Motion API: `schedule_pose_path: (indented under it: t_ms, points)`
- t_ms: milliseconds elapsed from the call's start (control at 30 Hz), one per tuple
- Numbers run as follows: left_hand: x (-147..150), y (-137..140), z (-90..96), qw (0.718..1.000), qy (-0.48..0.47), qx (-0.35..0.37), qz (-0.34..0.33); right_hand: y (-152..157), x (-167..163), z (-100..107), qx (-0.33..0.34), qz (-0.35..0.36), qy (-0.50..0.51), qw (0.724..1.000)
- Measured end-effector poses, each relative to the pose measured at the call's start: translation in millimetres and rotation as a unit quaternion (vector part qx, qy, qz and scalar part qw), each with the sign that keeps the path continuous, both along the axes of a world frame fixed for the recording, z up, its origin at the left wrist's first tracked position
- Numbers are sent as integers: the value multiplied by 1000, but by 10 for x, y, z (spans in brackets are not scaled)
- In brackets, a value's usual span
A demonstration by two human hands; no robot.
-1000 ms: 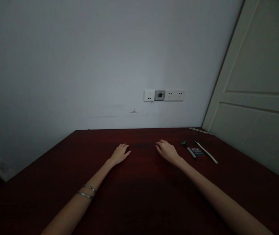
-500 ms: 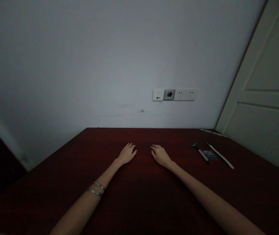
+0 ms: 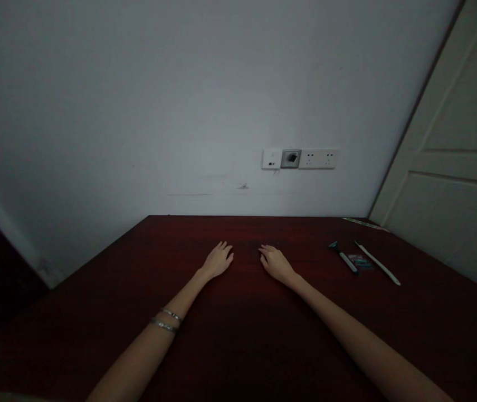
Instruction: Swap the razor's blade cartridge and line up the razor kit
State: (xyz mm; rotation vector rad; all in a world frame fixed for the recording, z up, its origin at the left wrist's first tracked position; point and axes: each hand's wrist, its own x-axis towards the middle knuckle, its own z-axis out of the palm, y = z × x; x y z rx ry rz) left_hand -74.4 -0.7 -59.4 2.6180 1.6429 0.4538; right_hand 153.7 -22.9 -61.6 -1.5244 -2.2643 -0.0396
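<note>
My left hand lies palm down on the dark red table, fingers stretched out and holding nothing. Across a small gap, my right hand rests flat in the same way, also without anything in it. To the right of that hand lies a razor with a pale handle and dark ends. Beside it is a small clear packet with bluish-green contents too small to name. A long, thin white strip lies slantwise just past the packet.
Another thin, patterned strip lies along the table's far right corner. A pale wall with sockets rises behind the table. A panelled door stands close on the right.
The whole view has shifted slightly, with the table and wall sockets a little higher in the picture. Both hands stay in place on the table.
</note>
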Motion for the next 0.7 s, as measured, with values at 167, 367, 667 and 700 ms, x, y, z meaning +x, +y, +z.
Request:
schedule_pose_path:
  t_ms: [167, 367, 667, 700]
  points:
    - [-3, 2, -3, 1000, -5, 1, -1, -5, -3, 18, -5, -2, 6, 1000]
    - [-9, -5, -12, 1000, -7, 2, -1, -3, 4, 17, -13, 3, 18, 1000]
    - [-24, -19, 2, 1000, -4, 3, 0, 0, 225, 261, 5, 17, 24, 1000]
    - [-27, -13, 0, 1000, -2, 5, -3, 1, 324, 331, 13, 8, 26, 1000]
